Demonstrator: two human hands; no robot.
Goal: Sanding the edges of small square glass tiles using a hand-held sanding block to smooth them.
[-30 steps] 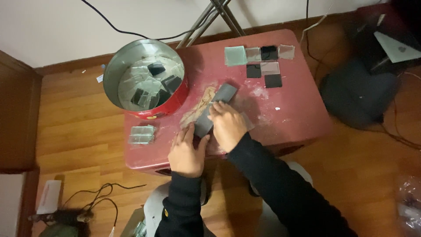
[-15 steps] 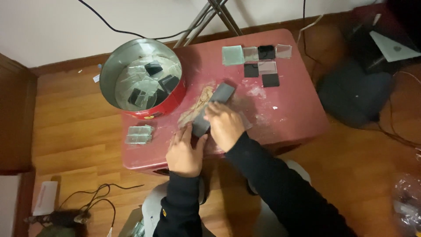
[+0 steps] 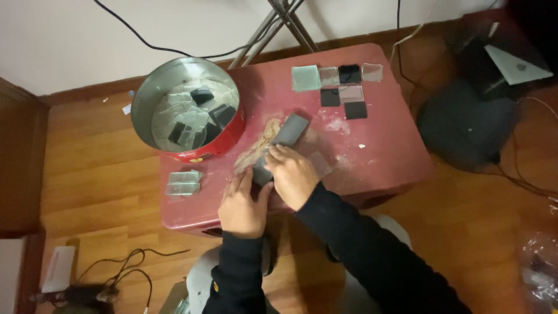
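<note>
as both hands meet mid-desk, the scene reads so:

block: a long grey block (image 3: 286,136) lies slantwise on the red desk (image 3: 383,157), its far end free, its near end under the hands.
left hand: the left hand (image 3: 243,200) lies low on the desk, fingers narrow and pressed to the block's near end; whether it grips or only steadies, i cannot tell.
right hand: the right hand (image 3: 295,174) lies over the block's middle, fingers curled down on something small; what sits under the fingertips is hidden.
desk top: a pale worn patch (image 3: 263,145) spreads around the block, with whitish dust beside it.
tin: a round tin (image 3: 185,110), red outside, stands at the far left corner touching the edge, holding loose clear and dark squares.
squares: a group of clear and black squares (image 3: 340,87) lies flat at the far side, well apart from the hands.
stack: a small stack of clear squares (image 3: 183,181) sits near the left edge, just beside the left hand's reach.
risk, edges: the squares look like glass; a finger sliding off the block could meet a sharp edge.
risk, slip: with only the left hand bracing, the block might skid on the dusty patch.
risk, fall: the stack lies close to the edge; a nudge from the left arm could tip it to the floor.
</note>
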